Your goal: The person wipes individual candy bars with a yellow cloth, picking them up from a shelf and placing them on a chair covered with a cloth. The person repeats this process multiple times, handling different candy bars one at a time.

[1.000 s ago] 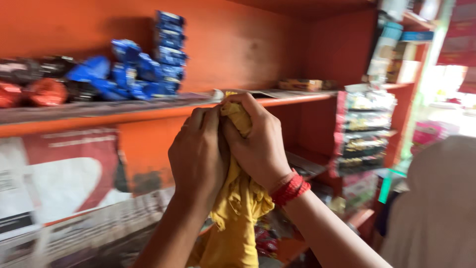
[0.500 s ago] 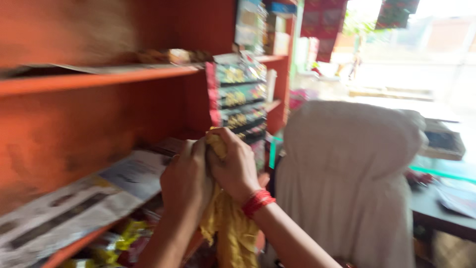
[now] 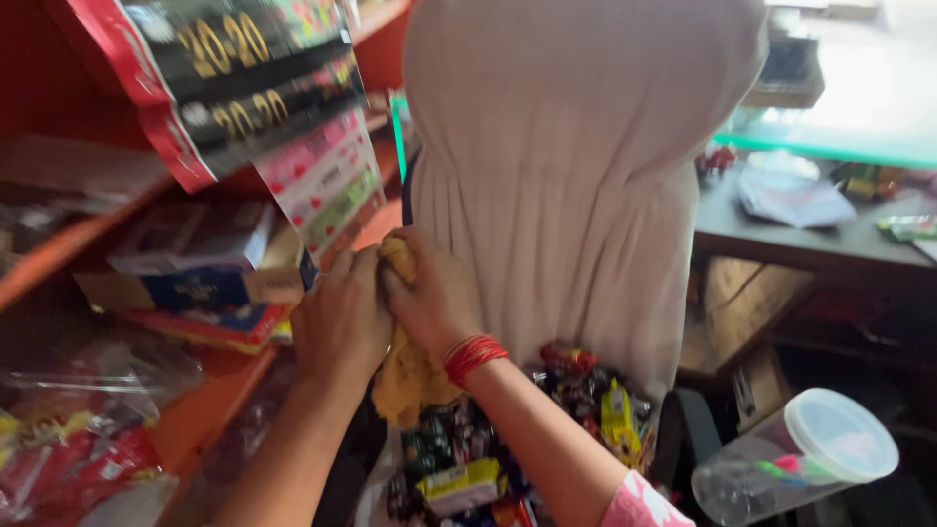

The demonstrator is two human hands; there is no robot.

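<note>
Both our hands clamp yellow cloth point(image 3: 408, 376): left hand point(image 3: 342, 322) and right hand point(image 3: 434, 298) bunch its top between them, tail dangling below. Cloth gathered, not yet put down, we judge. Cloth-covered chair point(image 3: 576, 176) just behind grip; orange shelf point(image 3: 210, 410) left of it.

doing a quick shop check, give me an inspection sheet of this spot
surface: orange shelf, wrapped packets lying on it
job's things: yellow cloth, bunched between both hands
clutter: boxes on the shelf; hanging packet strips; sweets below the hands; clear lidded jar
hands: left hand and right hand both closed on the cloth; red bangles on right wrist
cables: nothing seen
surroundings: cloth-covered chair; dark desk with papers
</note>
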